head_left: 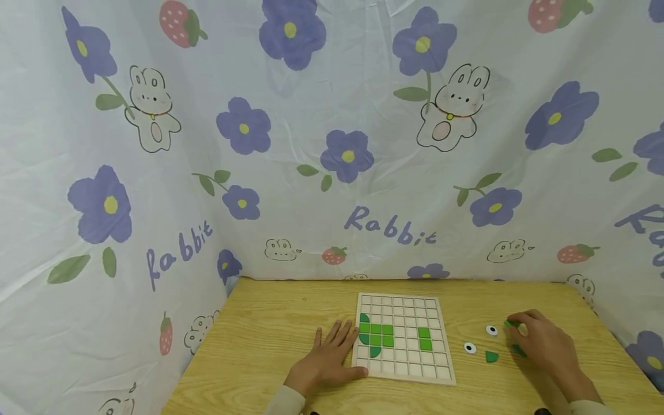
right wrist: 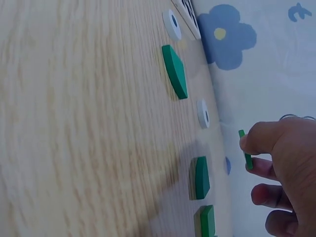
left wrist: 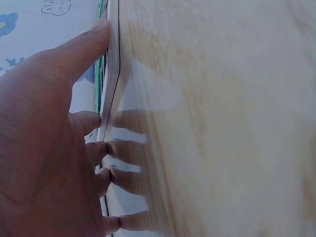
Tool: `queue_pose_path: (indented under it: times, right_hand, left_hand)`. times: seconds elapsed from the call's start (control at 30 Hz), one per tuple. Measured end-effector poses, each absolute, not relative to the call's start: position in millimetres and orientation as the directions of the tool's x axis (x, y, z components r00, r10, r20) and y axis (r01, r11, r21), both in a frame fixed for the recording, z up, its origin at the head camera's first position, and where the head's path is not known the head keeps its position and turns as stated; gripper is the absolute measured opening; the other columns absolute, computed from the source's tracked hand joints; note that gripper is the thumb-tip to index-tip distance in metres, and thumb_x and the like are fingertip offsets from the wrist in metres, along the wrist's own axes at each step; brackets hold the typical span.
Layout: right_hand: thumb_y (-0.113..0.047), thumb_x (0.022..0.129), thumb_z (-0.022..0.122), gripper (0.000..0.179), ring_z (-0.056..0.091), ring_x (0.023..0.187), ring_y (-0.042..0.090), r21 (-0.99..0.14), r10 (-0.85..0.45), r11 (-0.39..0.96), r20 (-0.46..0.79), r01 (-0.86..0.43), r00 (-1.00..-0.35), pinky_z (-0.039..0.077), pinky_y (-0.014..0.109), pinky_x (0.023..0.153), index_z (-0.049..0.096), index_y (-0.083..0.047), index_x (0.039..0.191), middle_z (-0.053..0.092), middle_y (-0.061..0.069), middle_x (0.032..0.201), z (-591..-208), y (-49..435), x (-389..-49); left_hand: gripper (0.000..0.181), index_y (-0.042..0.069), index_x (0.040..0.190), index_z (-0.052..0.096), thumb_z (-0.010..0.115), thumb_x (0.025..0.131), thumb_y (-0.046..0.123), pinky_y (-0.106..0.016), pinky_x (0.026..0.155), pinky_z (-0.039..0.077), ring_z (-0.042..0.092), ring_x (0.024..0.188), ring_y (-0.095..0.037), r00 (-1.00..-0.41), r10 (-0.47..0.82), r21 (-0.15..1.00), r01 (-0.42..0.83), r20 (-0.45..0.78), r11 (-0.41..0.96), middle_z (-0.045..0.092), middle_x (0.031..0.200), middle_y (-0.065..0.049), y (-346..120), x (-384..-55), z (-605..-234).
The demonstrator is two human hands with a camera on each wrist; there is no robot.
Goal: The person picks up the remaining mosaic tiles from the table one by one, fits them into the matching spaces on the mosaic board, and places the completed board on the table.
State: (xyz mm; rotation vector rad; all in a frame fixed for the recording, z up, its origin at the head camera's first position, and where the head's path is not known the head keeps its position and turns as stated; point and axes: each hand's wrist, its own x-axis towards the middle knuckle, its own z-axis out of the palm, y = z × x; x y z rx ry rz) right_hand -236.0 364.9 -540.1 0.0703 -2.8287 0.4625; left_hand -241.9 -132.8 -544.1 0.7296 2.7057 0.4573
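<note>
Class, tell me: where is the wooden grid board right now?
In the head view, the wooden grid board lies on the table, right of the picture's centre, between the left hand and the two eye discs.

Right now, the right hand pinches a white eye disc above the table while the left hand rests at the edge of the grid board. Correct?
Not quite: the right wrist view shows the right hand pinching a green piece above the table, not an eye disc. The left hand does rest at the edge of the grid board.
</note>
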Motion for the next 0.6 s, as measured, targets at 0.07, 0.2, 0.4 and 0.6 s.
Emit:
queue_pose_path:
  times: [0.07,0.2,0.4,0.6]
  right_hand:
    - [-0.02,0.096,0.078,0.022,0.071,0.074,0.03,-0.292,-0.01,0.951,0.302,-0.102,-0.953,0.05,0.039,0.05,0.078,-0.008,0.115,0.069,0.024,0.12,-540,361,-236]
    - [-0.02,0.095,0.08,0.022,0.067,0.068,0.021,-0.278,-0.025,0.952,0.338,-0.125,-0.941,0.047,0.035,0.048,0.079,-0.009,0.114,0.07,0.022,0.119,-538,353,-236]
    - [-0.021,0.094,0.08,0.022,0.063,0.066,0.014,-0.296,-0.033,0.944,0.348,-0.143,-0.937,0.046,0.032,0.049,0.08,-0.01,0.114,0.071,0.018,0.119,-536,343,-236]
    - [-0.02,0.094,0.081,0.022,0.056,0.062,0.009,-0.294,-0.055,0.941,0.356,-0.167,-0.933,0.041,0.028,0.047,0.08,-0.011,0.114,0.071,0.016,0.119,-533,334,-235]
  left_hand:
    - [0.098,0.02,0.173,0.018,0.053,0.1,0.075,-0.074,0.129,0.005,0.006,0.168,-0.036,-0.826,0.526,0.373,0.431,-0.203,0.821,0.008,0.182,-0.007,-133,-242,-544]
    - [0.098,0.02,0.173,0.018,0.053,0.1,0.075,-0.074,0.129,0.005,0.006,0.168,-0.035,-0.826,0.526,0.37,0.432,-0.203,0.822,0.008,0.182,-0.006,-132,-242,-545]
    - [0.097,0.02,0.173,0.018,0.054,0.1,0.073,-0.074,0.129,0.004,0.005,0.168,-0.035,-0.826,0.526,0.367,0.433,-0.204,0.823,0.008,0.182,-0.007,-132,-243,-544]
    - [0.098,0.019,0.173,0.018,0.054,0.1,0.073,-0.074,0.128,0.003,0.005,0.168,-0.036,-0.825,0.527,0.383,0.428,-0.205,0.819,0.008,0.182,-0.008,-131,-242,-543]
